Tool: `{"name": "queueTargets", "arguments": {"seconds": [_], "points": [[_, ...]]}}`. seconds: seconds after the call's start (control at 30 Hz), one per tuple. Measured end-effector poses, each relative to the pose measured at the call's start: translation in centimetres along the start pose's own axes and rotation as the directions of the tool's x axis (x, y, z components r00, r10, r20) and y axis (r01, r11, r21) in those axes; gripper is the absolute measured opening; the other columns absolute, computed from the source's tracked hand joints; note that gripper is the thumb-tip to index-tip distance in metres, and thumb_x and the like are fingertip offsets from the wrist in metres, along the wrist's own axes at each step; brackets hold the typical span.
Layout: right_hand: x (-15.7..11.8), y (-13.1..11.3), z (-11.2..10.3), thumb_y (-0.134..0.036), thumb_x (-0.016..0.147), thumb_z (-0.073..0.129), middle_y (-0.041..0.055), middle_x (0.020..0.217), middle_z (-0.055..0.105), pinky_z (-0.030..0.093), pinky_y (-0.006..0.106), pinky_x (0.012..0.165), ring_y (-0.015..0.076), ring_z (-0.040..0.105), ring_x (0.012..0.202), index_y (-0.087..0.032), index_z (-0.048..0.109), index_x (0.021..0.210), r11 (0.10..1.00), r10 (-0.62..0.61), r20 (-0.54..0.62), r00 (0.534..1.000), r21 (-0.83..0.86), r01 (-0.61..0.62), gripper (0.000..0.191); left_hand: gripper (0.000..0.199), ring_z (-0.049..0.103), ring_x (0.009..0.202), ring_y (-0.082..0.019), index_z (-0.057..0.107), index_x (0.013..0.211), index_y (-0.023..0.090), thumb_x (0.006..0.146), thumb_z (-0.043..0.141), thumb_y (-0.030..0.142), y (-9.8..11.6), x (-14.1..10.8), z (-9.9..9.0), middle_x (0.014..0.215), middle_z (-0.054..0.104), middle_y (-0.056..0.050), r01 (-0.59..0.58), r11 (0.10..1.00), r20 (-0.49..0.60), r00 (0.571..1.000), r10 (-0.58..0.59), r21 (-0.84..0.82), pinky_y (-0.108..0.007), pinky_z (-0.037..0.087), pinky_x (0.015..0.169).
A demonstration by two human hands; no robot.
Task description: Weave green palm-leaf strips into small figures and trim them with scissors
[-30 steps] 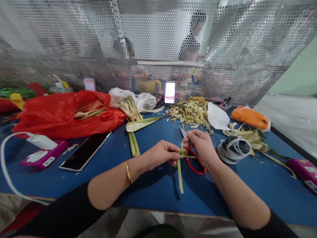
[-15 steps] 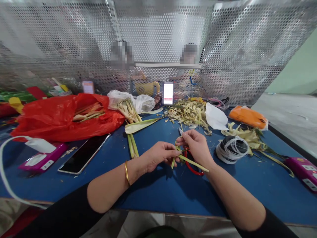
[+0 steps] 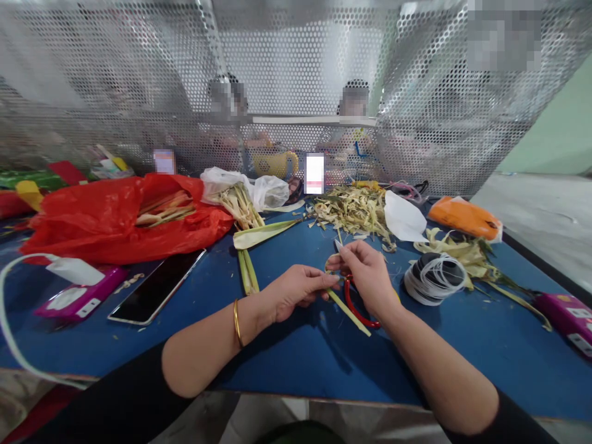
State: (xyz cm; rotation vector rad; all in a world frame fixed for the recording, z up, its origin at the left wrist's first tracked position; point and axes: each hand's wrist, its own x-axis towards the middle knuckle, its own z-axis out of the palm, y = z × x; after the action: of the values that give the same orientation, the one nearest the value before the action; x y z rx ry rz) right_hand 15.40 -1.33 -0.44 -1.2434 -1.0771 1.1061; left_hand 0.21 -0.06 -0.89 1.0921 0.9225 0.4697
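My left hand pinches a pale green leaf strip, whose free end slants down to the right over the blue table. Close beside it, my right hand has its fingers closed on the looped upper part of the strip. A pointed metal tip shows at the right fingers. Red scissor handles appear below the right palm; that hand hides how they join the tip. Left of the hands lie green stalks and a broad pale leaf.
A red plastic bag and a phone lie left. Behind the hands is a heap of leaf scraps. A wire spool and an orange packet lie right. A perforated metal screen stands behind; people are beyond it.
The strip's free end has swung down and to the left. A short piece that hung below my left fingers no longer shows. Both hands stay nearly in place.
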Motion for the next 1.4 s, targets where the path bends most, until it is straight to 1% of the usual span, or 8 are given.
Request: {"name": "queueTargets", "arguments": {"seconds": [0.27,0.47,0.53,0.67,0.93,1.27,1.33,1.4], "points": [[-0.4,0.0,0.4,-0.041,0.077,0.062,0.0012,0.071,0.067,0.051,0.030,0.066,0.0157,0.066,0.064,-0.019,0.052,0.073,0.993,-0.106,0.102,0.989,0.061,0.100,0.025,0.028,0.035,0.044,-0.005,0.063,0.055,0.012,0.064,0.073,0.037,0.1,-0.4,0.6,0.050,0.055,0.000,-0.068,0.960,-0.057,0.995,0.086,0.270,-0.021,0.020,0.044],[0.9,0.2,-1.3,-0.042,0.079,0.061,0.0019,0.078,0.064,0.045,0.029,0.068,0.0163,0.059,0.073,-0.020,0.059,0.086,0.868,-0.309,-0.035,0.951,-0.418,0.267,0.023,0.030,0.035,0.039,-0.005,0.072,0.075,0.010,0.064,0.071,0.038,0.7,-0.1,-0.2,0.052,0.055,0.001,-0.092,0.989,-0.206,0.972,0.115,0.116,-0.021,0.023,0.041],[1.2,0.3,-1.5,-0.046,0.076,0.063,-0.0009,0.069,0.060,0.043,0.027,0.059,0.0138,0.054,0.061,-0.019,0.060,0.085,0.910,-0.196,-0.063,0.979,-0.384,0.157,0.028,0.029,0.041,0.042,-0.006,0.073,0.077,0.010,0.064,0.071,0.036,0.8,0.0,-0.4,0.053,0.057,-0.001,-0.118,0.990,-0.240,0.961,0.135,0.083,-0.020,0.028,0.043],[1.3,0.3,-1.2,-0.044,0.066,0.073,-0.0076,0.053,0.049,0.036,0.021,0.042,0.0084,0.046,0.044,-0.019,0.057,0.080,0.992,0.127,-0.067,0.990,-0.014,-0.128,0.033,0.027,0.046,0.045,-0.008,0.074,0.076,0.010,0.066,0.072,0.035,0.7,0.1,-0.4,0.053,0.059,-0.003,-0.129,0.990,-0.225,0.964,0.140,0.063,-0.021,0.034,0.046],[0.5,0.3,-0.5,-0.040,0.060,0.079,-0.0032,0.054,0.059,0.039,0.017,0.042,0.0046,0.048,0.041,-0.014,0.062,0.069,0.946,0.250,0.203,0.947,0.155,-0.284,0.033,0.026,0.048,0.043,-0.007,0.066,0.061,0.013,0.063,0.077,0.037,0.6,0.1,-0.1,0.051,0.059,-0.001,-0.113,0.992,-0.228,0.966,0.124,0.060,-0.021,0.036,0.047],[0.9,1.1,-0.2,-0.045,0.061,0.076,-0.0011,0.052,0.059,0.043,0.023,0.046,0.0103,0.053,0.043,-0.016,0.061,0.066,0.980,0.152,0.055,0.987,0.120,-0.158,0.033,0.022,0.050,0.043,-0.007,0.064,0.058,0.012,0.066,0.074,0.029,0.4,0.1,-0.1,0.052,0.060,-0.002,-0.102,0.993,-0.196,0.974,0.113,0.063,-0.021,0.038,0.047],[0.9,0.8,-0.6,-0.048,0.069,0.068,0.0008,0.058,0.062,0.044,0.026,0.050,0.0126,0.055,0.047,-0.017,0.061,0.068,0.997,0.076,0.020,0.997,-0.035,-0.075,0.032,0.021,0.050,0.042,-0.007,0.068,0.063,0.011,0.065,0.075,0.031,0.5,0.1,-0.2,0.053,0.060,-0.002,-0.088,0.996,-0.221,0.971,0.092,0.029,-0.020,0.038,0.046],[0.6,0.2,-1.1,-0.045,0.080,0.059,0.0030,0.068,0.065,0.045,0.030,0.059,0.0162,0.059,0.058,-0.019,0.062,0.076,0.932,-0.179,-0.069,0.981,-0.332,0.147,0.027,0.023,0.051,0.042,-0.008,0.070,0.071,0.010,0.064,0.076,0.031,0.6,0.2,-0.3,0.054,0.061,-0.002,-0.085,0.996,-0.266,0.961,0.072,-0.035,-0.020,0.039,0.046]]}}
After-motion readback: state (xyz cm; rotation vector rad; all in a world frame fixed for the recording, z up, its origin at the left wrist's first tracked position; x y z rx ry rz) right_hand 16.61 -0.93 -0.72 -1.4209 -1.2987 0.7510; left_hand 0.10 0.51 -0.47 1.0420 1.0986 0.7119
